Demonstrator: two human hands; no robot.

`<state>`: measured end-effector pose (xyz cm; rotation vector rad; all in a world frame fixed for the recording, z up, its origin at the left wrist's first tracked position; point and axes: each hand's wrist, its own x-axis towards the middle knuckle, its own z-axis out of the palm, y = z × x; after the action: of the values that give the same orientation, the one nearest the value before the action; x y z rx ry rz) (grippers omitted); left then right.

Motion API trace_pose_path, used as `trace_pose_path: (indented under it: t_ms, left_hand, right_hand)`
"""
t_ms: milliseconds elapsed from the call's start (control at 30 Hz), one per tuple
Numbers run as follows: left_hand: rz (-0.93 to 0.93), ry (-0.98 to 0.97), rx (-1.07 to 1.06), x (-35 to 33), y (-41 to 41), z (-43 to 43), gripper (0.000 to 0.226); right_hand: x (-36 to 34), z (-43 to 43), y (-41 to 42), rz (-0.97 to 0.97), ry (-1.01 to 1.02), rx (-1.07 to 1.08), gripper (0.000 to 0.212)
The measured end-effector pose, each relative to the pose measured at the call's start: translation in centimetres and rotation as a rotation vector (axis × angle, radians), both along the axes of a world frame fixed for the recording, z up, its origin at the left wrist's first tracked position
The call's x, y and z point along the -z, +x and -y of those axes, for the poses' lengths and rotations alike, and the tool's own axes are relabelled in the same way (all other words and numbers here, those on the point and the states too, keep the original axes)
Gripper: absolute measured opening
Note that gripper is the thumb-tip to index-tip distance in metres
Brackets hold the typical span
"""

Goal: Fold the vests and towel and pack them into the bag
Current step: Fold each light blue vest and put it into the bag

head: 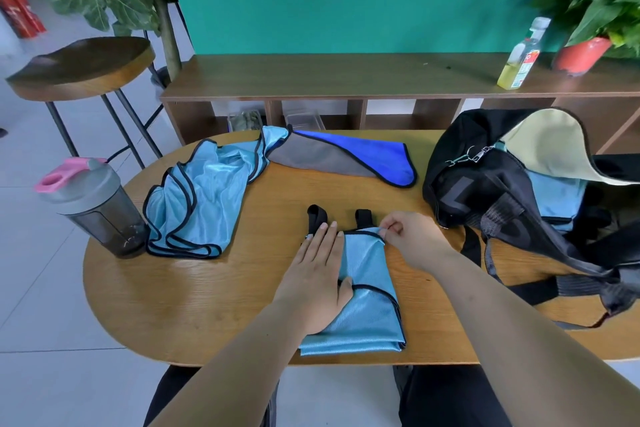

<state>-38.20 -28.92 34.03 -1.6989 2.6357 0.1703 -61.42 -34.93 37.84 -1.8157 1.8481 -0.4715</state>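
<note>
Light-blue fabric of the folded vest is lying at the near middle of the table, directly under your hands. Your left hand is pressing flat on its left half, fingers straight and pointing far. Your right hand is pinching the vest's far right corner between thumb and fingertips. The vest's long axis is running near to far, with its two black straps pointing toward the far edge. A second vest is lying crumpled at the left, the blue-and-grey towel is sitting farther back, and the open black bag is resting at the right.
</note>
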Motion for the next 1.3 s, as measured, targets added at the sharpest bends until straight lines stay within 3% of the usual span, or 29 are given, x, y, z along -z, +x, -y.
trace_pose_path:
  t_ms: [100, 200, 333, 467, 667, 733, 833, 900, 1033, 1200, 1300]
  left_hand:
    - [0.001, 0.001, 0.004, 0.0, 0.0, 0.1, 0.079]
    - [-0.002, -0.007, -0.004, 0.1, 0.0, 0.0, 0.079]
    - [-0.023, -0.011, -0.009, 0.1, 0.1, -0.1, 0.079]
    - [-0.027, -0.013, -0.002, 0.1, 0.1, -0.2, 0.08]
    - [-0.022, 0.002, -0.013, 0.1, 0.0, -0.1, 0.081]
    - [-0.021, 0.0, -0.013, 0.1, 0.0, 0.0, 0.081]
    - [-0.029, -0.014, -0.015, 0.1, 0.0, -0.1, 0.082]
    - [-0.035, -0.019, -0.014, 0.2, 0.1, -0.1, 0.081]
    - [-0.029, -0.034, -0.004, 0.5, 0.2, 0.0, 0.079]
    - [-0.034, -0.041, 0.006, 0.2, 0.3, -0.1, 0.078]
    - [-0.149, -0.139, -0.014, -0.6, 1.1, -0.6, 0.071]
  right_hand:
    - [0.4, 0.3, 0.4, -0.023, -0.044, 0.069, 0.009]
    - [0.6, -0.4, 1.5, -0.007, -0.258, 0.216, 0.011]
    - [1.0, -3.5, 3.9, -0.068, -0.541, 0.109, 0.003]
    - [2.4, -4.3, 3.5, -0.06, -0.349, 0.092, 0.021]
    - [0.6, -1.6, 1.6, 0.253, -0.077, 0.125, 0.016]
    - [0.2, -0.7, 0.9, 0.262, -0.083, 0.183, 0.019]
    - [-0.5, -1.1, 1.0, 0.147, -0.265, 0.244, 0.023]
    - [-0.3, -2.7, 2.1, 0.12, -0.382, 0.142, 0.026]
    - [2.3, -6.4, 4.3, -0.112, -0.347, -0.291, 0.038]
    - [3.7, -5.8, 3.4, -0.114, -0.259, -0.211, 0.049]
    - [3.1, -7.1, 2.2, -0.134, -0.301, -0.225, 0.05]
